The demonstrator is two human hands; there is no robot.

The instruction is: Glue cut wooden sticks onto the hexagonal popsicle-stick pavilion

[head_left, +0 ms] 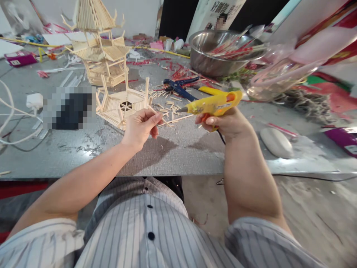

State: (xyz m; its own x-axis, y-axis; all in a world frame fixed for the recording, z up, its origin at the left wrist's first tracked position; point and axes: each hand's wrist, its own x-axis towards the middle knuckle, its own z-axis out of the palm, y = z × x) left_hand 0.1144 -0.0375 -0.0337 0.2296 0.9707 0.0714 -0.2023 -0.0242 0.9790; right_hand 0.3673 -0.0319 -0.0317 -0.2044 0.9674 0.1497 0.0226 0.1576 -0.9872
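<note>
Our left hand [141, 126] pinched a thin wood stick [166, 122]. Our right hand [230, 122] was closed around a yellow glue gun [209, 104], its tip toward the stick. The wooden frame [112, 102] sat on the desk [189, 160], just past our left hand.

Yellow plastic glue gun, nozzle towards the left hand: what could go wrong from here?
Burn: the dark pointed nozzle of the yellow plastic glue gun in the right hand faces the left hand, which pinches a thin pale wooden stick; if hot, it could burn skin.

Knock: the left hand overlaps the pale wooden hexagonal frame in this view, so its upright posts might get bumped.

Drip: a stray drop could stick to the short loose wooden pieces scattered near the nozzle.
</note>
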